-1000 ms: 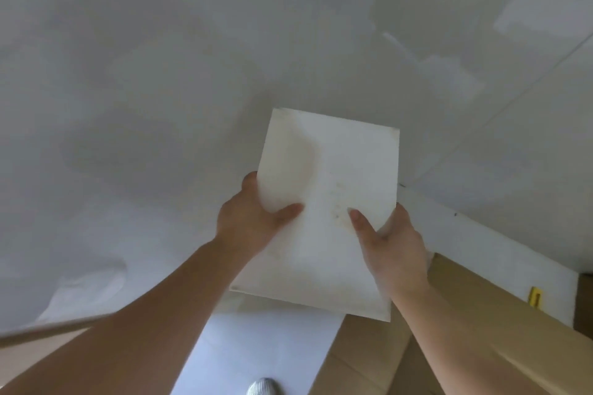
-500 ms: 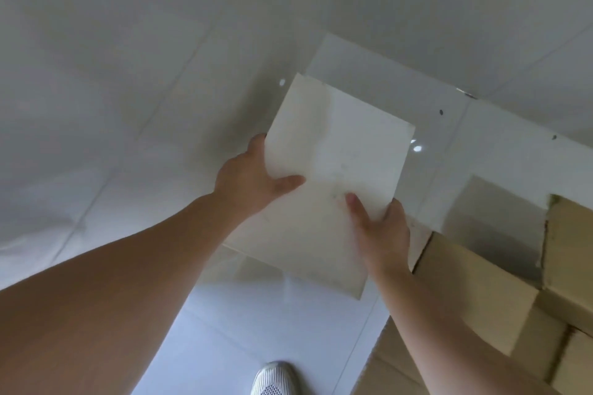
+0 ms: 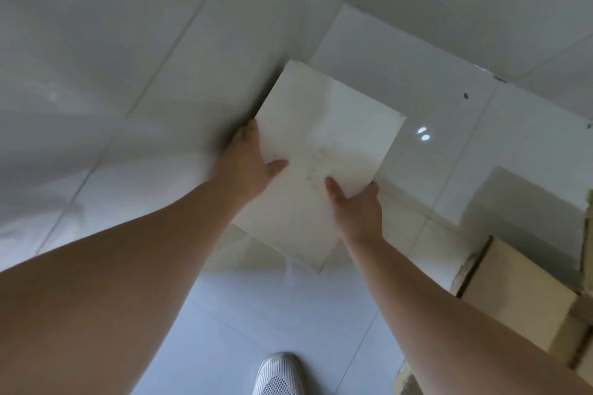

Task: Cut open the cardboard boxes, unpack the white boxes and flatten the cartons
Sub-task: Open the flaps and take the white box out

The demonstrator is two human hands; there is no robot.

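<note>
— Centre of frame: flat white rectangular cardboard box (image 3: pixel 324 157), clamped by left hand (image 3: pixel 248 167) and right hand (image 3: pixel 356 208), thumbs over top, above glossy white tiled floor (image 3: pixel 128 106).
— Probably light, stiff, smooth; best gripped along opposite side edges.

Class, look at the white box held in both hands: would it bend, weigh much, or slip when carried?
The white box probably stays stiff: its faces look flat and its edges straight. Likely light, since the left hand and right hand hold it out at arm's length. Its smooth surface might slip.
</note>
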